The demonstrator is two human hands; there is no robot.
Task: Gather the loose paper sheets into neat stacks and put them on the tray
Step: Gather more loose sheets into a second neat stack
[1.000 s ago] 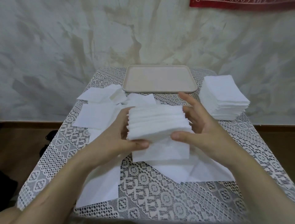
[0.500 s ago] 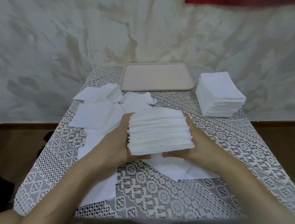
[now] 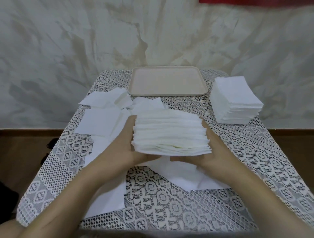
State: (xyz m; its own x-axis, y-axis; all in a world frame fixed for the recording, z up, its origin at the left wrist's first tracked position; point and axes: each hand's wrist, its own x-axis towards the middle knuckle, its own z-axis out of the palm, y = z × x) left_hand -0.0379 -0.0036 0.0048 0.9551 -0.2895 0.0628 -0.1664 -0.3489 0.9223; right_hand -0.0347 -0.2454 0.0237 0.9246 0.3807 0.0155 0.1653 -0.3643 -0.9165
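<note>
White paper stack, beige tray, white lace tablecloth.

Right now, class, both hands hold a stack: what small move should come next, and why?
Probably carry the stack forward onto the tray. The left hand and right hand already cup it from both sides, its edges look fairly even, and the tray lies bare straight ahead.

No readable text, label, brand, number or sign appeared anywhere, neither on the white paper sheets, the beige rectangular plastic tray, nor the blurred red strip along the top edge.
</note>
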